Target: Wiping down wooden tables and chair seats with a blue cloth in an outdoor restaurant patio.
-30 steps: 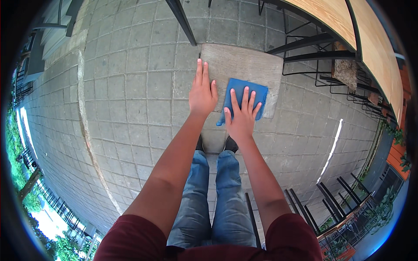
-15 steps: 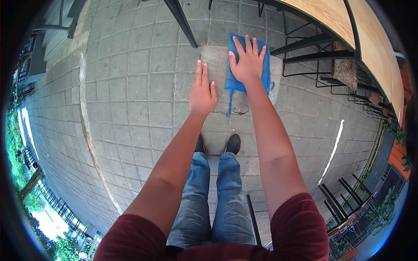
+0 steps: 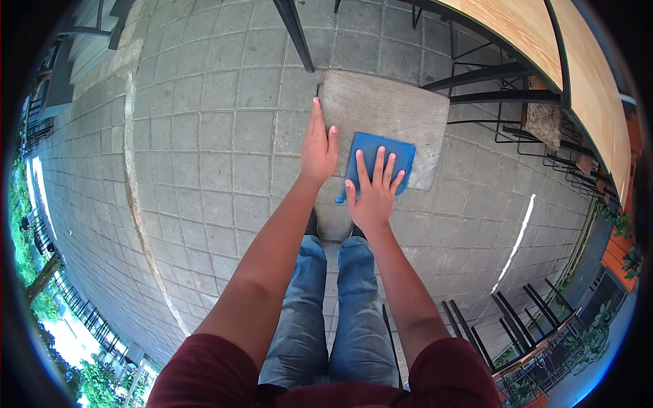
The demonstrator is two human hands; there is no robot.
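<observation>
A blue cloth (image 3: 401, 153) with frayed edges lies on the near part of a weathered, square wooden top (image 3: 388, 102) that looks like a stool seat; what carries it is hidden. My right hand (image 3: 374, 197) rests flat on the cloth, fingers spread and pressing down rather than gripping. Part of the cloth hangs past the near edge. Along the left side of the wooden top is my left hand (image 3: 318, 151), its fingers straight and thumb apart, with nothing in it. It seems to steady that edge.
A light wood table (image 3: 517, 27) with black metal legs stands at the upper right, stools beneath it. Grey paving (image 3: 204, 136) spreads around my feet. Black chair legs (image 3: 517, 326) stick up at the lower right. Plants and a fence line the far left.
My right hand has drawn the blue cloth from the far part of the wooden top back toward me. More of the wood shows. My left hand stays at the left edge.
</observation>
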